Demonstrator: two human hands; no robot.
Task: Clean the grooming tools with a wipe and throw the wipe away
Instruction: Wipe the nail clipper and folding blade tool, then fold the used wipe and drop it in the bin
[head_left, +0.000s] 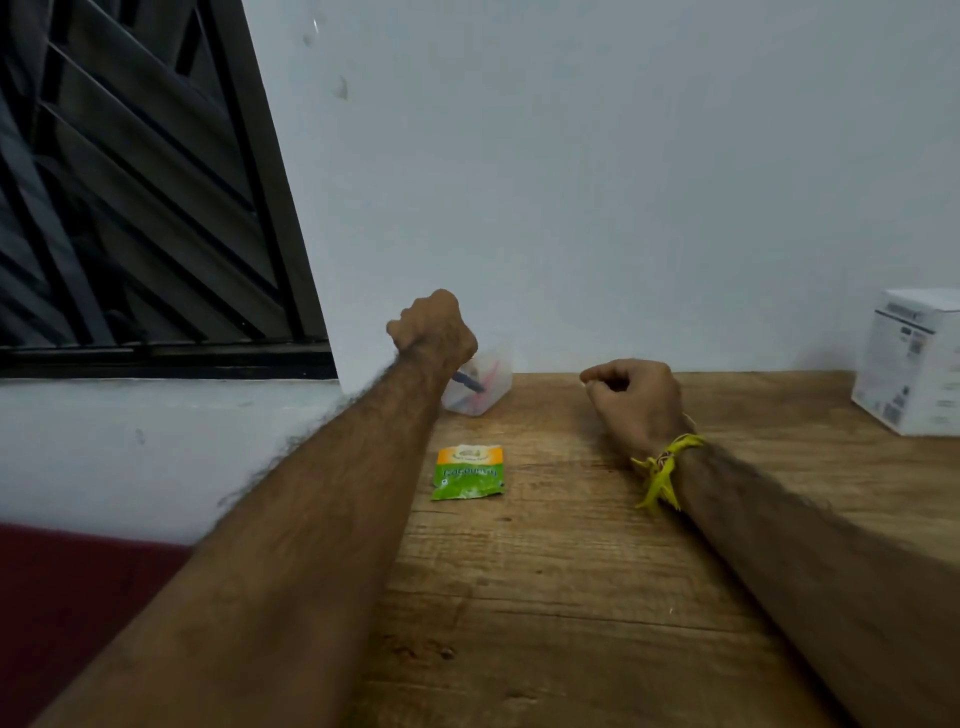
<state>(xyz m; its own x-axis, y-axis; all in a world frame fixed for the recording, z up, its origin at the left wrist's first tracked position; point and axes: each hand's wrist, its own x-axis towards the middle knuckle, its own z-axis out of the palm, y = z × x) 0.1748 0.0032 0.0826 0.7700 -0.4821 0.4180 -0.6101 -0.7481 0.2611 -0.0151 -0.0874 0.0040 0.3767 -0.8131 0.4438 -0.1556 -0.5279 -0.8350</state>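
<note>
Wood-grain table (571, 597), w/ a clear plastic tub (485, 387) at the back edge against the wall, tipped toward the person. Inside: grooming tools (475, 382), a dark-handled one and smth pink, too blurred to name. Left hand (434, 330) is over the tub's near-left side, fingers curled into a fist; it seems to grip the tub rim or a tool handle, but what exactly is hidden behind the knuckles, so can't tell. Right hand (631, 395) hovers just above the table to the right of the tub, fingers loosely curled, thumb near the forefinger, holding nothing visible.

Progress, as I judge it: barely started. Green-and-orange wipe sachet (467, 473) lies flat on the table in front of the tub, looks sealed, no loose wipe out anywhere. Tools not out of the tub yet. Left to do: get tools out, open sachet, wipe each one, bin the wipe. No bin in view.

Room: table's left edge runs close beside the tub and sachet, w/ a drop to the dark red floor, so little margin that side. Wall right behind the tub. White box (914, 364) sits far right, well apart. Wide bare stretch of wood btwn the arms and toward the near side for laying tools down.
</note>
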